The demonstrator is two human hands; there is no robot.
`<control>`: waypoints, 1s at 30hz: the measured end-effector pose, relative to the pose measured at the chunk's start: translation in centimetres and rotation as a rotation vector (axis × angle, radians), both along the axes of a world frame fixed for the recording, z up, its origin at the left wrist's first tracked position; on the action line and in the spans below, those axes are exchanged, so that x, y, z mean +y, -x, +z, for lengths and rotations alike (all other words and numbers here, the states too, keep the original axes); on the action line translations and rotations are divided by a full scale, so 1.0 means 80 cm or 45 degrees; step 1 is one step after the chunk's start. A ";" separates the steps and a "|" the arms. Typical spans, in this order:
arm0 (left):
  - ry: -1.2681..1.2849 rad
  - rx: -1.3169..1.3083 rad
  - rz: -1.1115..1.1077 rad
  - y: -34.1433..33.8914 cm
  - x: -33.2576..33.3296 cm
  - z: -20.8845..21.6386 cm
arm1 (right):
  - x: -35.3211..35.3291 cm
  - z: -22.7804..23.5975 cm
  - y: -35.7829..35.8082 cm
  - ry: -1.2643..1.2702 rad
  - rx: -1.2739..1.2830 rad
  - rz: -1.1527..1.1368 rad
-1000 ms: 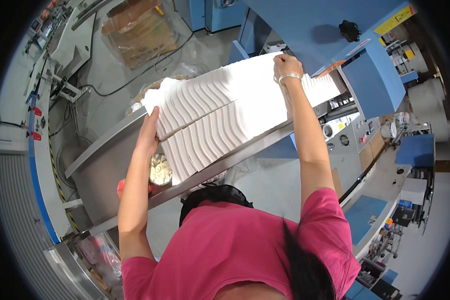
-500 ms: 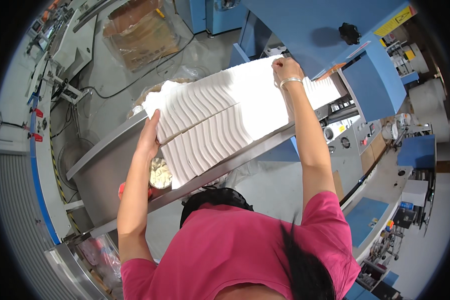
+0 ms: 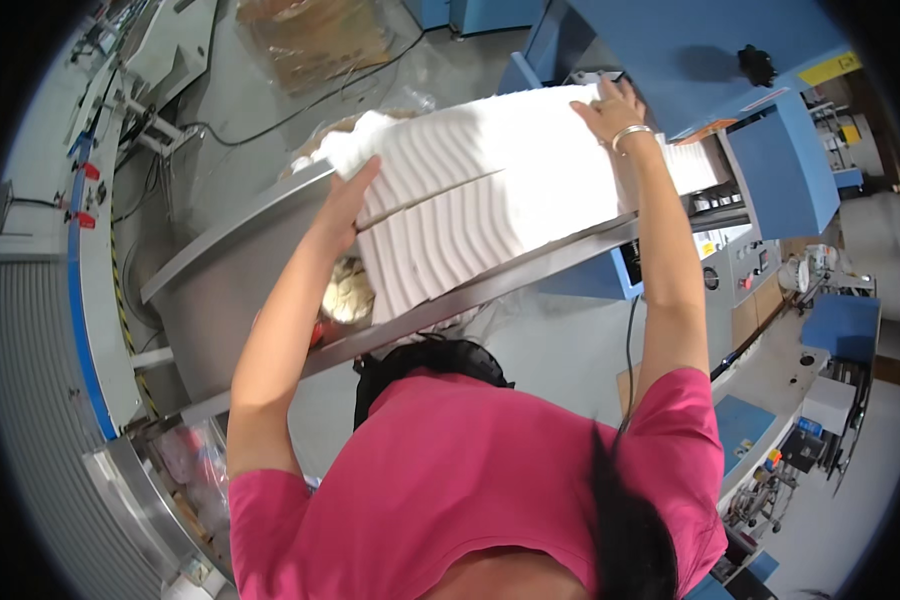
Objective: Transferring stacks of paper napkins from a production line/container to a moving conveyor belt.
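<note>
Two side-by-side rows of soft white folded sheets (image 3: 440, 235) stand packed on edge in a slanted metal trough (image 3: 220, 300). My left hand (image 3: 350, 205) lies against the left end of the rows, its fingers stretched out and the thumb side up. At the far right end, my right hand (image 3: 613, 112) rests on top of the sheets with its fingers spread. Strong light washes out the sheets near it. Below my left hand, a round container with pale yellowish contents (image 3: 349, 292) sits in the trough, partly hidden by my forearm and the sheets.
A blue machine housing (image 3: 690, 50) with a black knob (image 3: 757, 65) rises beyond my right hand. More white sheets (image 3: 698, 165) lie under it. A clear plastic-lined cardboard box (image 3: 315, 45) stands on the floor beyond the trough, near a black cable (image 3: 300, 115).
The right hand's fingers have gone from curled together to spread over the sheets. The left hand stays at the left end. The whole view has shifted, with sheets and machine now farther right.
</note>
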State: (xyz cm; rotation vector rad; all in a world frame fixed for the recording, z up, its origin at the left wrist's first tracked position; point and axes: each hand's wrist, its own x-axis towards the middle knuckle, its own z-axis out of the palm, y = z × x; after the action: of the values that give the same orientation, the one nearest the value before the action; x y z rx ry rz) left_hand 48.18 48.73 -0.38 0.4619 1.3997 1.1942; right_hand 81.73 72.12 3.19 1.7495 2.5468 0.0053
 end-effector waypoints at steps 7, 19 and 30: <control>0.010 -0.047 0.054 0.022 0.007 -0.028 | -0.024 -0.019 0.043 -0.169 -0.045 -0.110; -0.186 -0.182 0.077 0.204 -0.140 -0.017 | -0.158 -0.027 0.246 -0.314 0.134 -0.045; 0.069 0.007 0.043 0.426 -0.338 0.026 | -0.351 0.033 0.452 0.469 0.181 0.099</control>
State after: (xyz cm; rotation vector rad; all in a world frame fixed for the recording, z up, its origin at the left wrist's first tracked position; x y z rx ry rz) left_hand 14.11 21.71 1.67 0.4056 1.4455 1.1800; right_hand 45.60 44.04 5.80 1.5588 2.5006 -0.5655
